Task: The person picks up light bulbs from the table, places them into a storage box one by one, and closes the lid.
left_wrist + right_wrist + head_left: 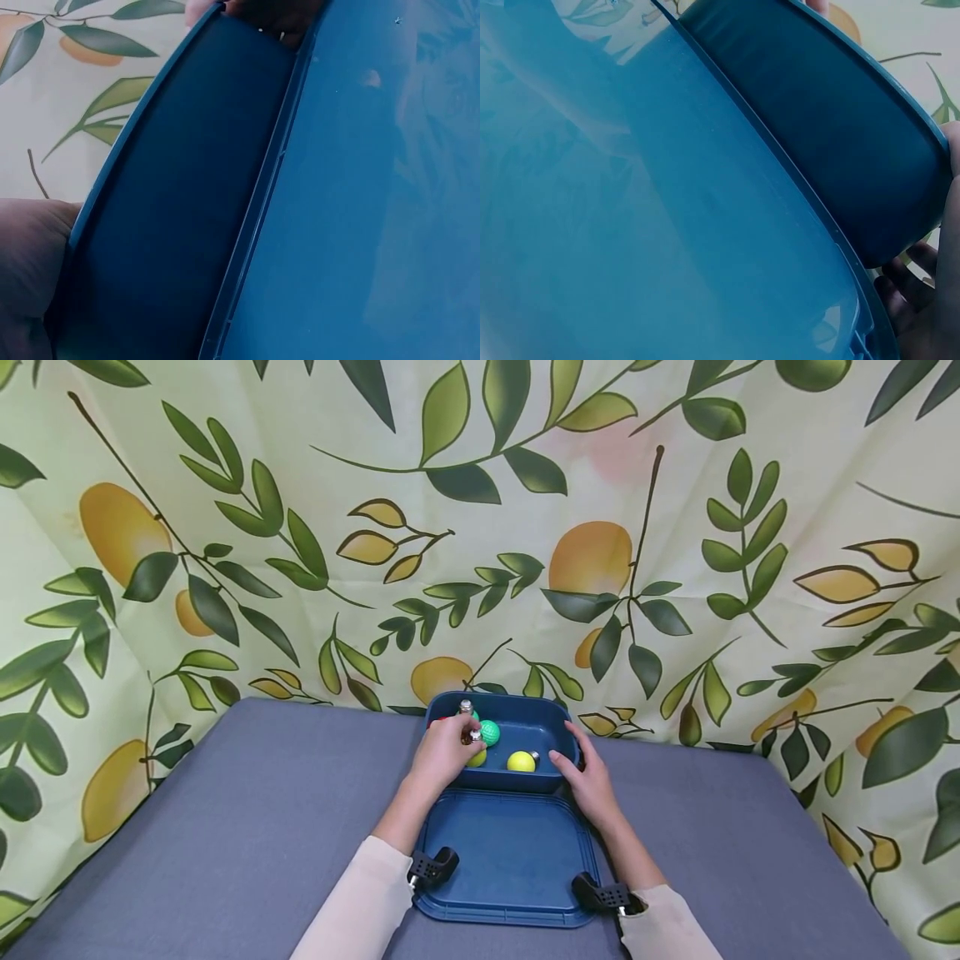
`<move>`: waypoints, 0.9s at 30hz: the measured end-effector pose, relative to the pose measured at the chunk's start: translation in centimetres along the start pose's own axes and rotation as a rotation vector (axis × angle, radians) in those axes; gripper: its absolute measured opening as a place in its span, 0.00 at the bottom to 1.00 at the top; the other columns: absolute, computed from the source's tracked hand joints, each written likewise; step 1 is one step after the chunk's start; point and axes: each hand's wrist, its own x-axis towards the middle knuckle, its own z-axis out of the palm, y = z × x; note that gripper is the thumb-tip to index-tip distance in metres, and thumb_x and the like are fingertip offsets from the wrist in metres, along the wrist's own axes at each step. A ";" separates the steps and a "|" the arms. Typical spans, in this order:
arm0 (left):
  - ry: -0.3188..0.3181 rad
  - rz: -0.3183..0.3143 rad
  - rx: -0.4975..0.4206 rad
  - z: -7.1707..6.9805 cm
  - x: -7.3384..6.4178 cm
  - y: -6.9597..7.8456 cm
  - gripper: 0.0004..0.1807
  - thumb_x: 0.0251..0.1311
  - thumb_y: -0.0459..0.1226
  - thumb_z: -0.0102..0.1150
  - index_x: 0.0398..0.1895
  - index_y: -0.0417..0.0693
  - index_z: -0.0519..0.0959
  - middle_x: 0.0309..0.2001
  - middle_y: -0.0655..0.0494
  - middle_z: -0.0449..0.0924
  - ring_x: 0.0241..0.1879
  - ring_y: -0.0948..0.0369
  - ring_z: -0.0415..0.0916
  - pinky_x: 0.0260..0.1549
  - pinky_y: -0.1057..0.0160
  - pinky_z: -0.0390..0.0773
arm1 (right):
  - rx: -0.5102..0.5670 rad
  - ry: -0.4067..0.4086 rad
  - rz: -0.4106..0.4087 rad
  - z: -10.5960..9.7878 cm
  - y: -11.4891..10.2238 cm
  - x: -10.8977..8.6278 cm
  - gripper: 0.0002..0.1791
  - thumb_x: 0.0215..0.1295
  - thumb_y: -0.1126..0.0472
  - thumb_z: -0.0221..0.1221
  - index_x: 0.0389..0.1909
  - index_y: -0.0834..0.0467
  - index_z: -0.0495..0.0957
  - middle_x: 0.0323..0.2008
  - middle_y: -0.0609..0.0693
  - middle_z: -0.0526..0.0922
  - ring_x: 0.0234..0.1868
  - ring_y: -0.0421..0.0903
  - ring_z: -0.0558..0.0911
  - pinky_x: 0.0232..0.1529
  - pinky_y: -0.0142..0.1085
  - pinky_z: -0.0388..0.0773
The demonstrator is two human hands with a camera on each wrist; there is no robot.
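Observation:
A blue box (pixel 525 783) stands on the table with small things in it. At its left end my left hand (pixel 442 747) reaches over the rim and pinches a small dark brown item (pixel 469 738) with a silvery end; its exact kind is too small to tell. My right hand (pixel 590 777) grips the box's right end, thumb at the near rim, fingers round the outer side; the right wrist view shows fingers (pixel 907 292) curled beneath its corner. Inside lie a green ball (pixel 489 732), a yellow ball (pixel 521 762) and another yellow ball (pixel 477 759), partly hidden by my left hand.
A blue lid (pixel 506 860) lies flat in front of the box, below both wrists. Another silver-topped item (pixel 467 707) shows at the box's far left, beside something red (pixel 441 721). The grey table (pixel 300 827) ends at a leaf-patterned cloth (pixel 480 543) behind the box.

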 end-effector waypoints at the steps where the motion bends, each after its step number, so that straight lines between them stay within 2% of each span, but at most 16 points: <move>1: 0.004 0.001 -0.004 0.0 0.0 0.0 0.10 0.58 0.35 0.71 0.43 0.44 0.85 0.33 0.54 0.86 0.31 0.61 0.77 0.35 0.61 0.80 | -0.002 -0.001 0.000 0.0 0.0 0.0 0.37 0.74 0.49 0.56 0.79 0.45 0.54 0.79 0.59 0.56 0.76 0.62 0.63 0.74 0.62 0.60; 6: 0.021 0.012 -0.017 0.1 0.1 -0.1 0.11 0.58 0.36 0.72 0.43 0.45 0.85 0.32 0.55 0.85 0.32 0.61 0.76 0.35 0.61 0.78 | 0.006 0.002 0.003 -0.1 0.0 -0.1 0.37 0.73 0.49 0.57 0.79 0.45 0.55 0.79 0.59 0.56 0.76 0.62 0.62 0.74 0.62 0.60; 14: 0.024 -0.005 -0.033 0.2 0.0 -0.2 0.14 0.58 0.38 0.72 0.48 0.46 0.85 0.45 0.51 0.89 0.42 0.55 0.84 0.44 0.54 0.84 | -0.007 -0.009 0.013 -0.3 -0.1 -0.1 0.39 0.73 0.45 0.58 0.80 0.44 0.53 0.79 0.58 0.56 0.78 0.60 0.61 0.75 0.61 0.59; 21: 0.027 -0.001 -0.043 0.2 0.0 -0.4 0.17 0.58 0.38 0.73 0.50 0.45 0.85 0.48 0.48 0.88 0.45 0.53 0.85 0.47 0.53 0.84 | -0.044 -0.065 0.020 -1.6 -2.0 -0.4 0.42 0.73 0.41 0.55 0.81 0.46 0.49 0.80 0.56 0.55 0.78 0.63 0.61 0.73 0.61 0.62; 24: 0.033 0.009 -0.092 0.1 0.0 -0.5 0.16 0.61 0.40 0.70 0.50 0.45 0.85 0.49 0.48 0.87 0.46 0.53 0.84 0.46 0.53 0.84 | -0.091 -0.080 0.012 -2.5 -3.1 -0.6 0.43 0.73 0.39 0.54 0.81 0.48 0.49 0.79 0.58 0.56 0.77 0.64 0.61 0.71 0.62 0.65; 27: 0.051 0.030 -0.191 -0.1 0.0 -0.6 0.15 0.65 0.41 0.67 0.50 0.44 0.85 0.54 0.47 0.85 0.47 0.50 0.84 0.44 0.53 0.84 | -0.155 -0.086 -0.003 -3.5 -4.0 -1.1 0.44 0.72 0.38 0.55 0.81 0.49 0.50 0.79 0.58 0.56 0.77 0.63 0.62 0.70 0.60 0.68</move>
